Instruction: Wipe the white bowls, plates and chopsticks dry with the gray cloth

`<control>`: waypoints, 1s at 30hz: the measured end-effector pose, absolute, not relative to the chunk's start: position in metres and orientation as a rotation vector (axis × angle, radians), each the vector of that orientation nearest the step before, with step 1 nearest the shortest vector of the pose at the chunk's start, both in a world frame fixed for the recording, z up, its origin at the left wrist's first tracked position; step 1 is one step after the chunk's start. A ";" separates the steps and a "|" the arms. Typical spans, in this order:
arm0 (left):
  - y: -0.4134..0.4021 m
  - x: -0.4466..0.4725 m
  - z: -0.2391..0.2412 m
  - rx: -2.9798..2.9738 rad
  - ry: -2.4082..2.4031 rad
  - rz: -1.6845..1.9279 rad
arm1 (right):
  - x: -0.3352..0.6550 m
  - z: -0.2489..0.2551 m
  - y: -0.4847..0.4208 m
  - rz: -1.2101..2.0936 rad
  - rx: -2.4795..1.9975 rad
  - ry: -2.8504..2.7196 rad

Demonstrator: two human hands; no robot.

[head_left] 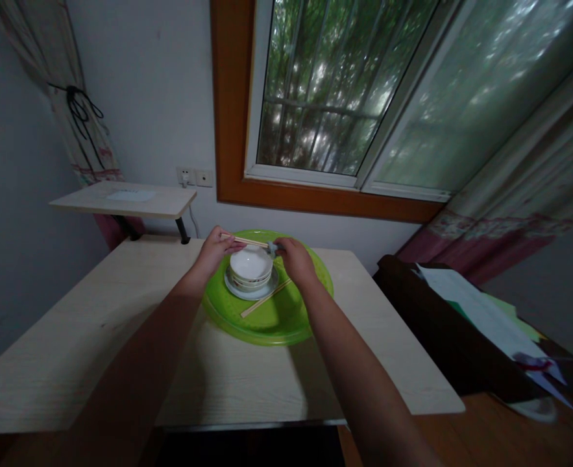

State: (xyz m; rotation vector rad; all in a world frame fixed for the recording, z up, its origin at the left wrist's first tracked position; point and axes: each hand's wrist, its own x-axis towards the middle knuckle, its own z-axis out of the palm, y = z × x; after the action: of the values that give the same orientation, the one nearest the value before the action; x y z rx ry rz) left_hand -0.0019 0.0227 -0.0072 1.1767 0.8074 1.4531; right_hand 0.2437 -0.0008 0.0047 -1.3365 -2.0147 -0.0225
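A round green tray (pixel 286 321) lies on the pale wooden table (pixel 121 350). A stack of white bowls (pixel 251 266) stands on a plate in it. My left hand (pixel 214 249) pinches one end of a wooden chopstick (pixel 250 242) held level over the bowls. My right hand (pixel 293 259) is closed on its other end, with a small grey cloth (pixel 272 247) pinched around it. Another chopstick (pixel 265 298) lies loose in the tray in front of the bowls.
A small raised shelf (pixel 125 200) stands at the table's far left. A window (pixel 344 91) and curtains are behind. A dark piece of furniture with papers (pixel 481 311) stands to the right, close to the table's edge.
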 end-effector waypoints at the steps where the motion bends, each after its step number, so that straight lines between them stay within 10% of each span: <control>1: 0.024 -0.003 -0.008 1.170 0.814 1.469 | 0.246 0.004 -0.001 -0.038 -1.370 -1.985; 30: 0.021 -0.004 -0.002 1.169 0.817 1.538 | 0.238 0.004 0.000 -0.093 -1.385 -2.041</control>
State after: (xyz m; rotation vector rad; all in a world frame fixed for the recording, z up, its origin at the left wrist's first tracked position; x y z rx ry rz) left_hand -0.0043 0.0208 -0.0025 1.1687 0.8169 1.5378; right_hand 0.2379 0.0002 0.0044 -1.3846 -2.0412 -0.0928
